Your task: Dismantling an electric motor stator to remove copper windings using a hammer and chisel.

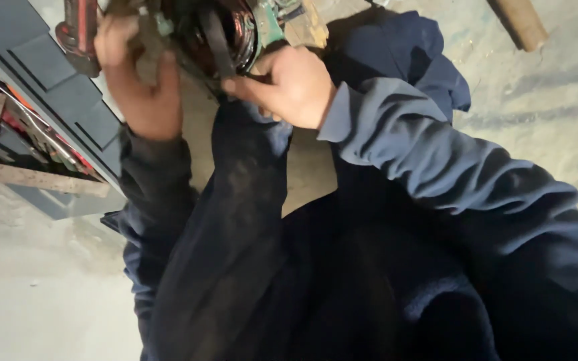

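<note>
head view | round dark machine part (225, 30) at top edge, between both hands; left hand (138, 80) closed on its left side; right hand (289, 83) gripping its lower right rim, equally near

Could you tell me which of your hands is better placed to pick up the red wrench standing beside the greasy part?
Probably the left hand. It grips the round, greasy part on the side where the red wrench stands, right beside it. The right hand holds the part's other side, farther from the wrench.
</note>
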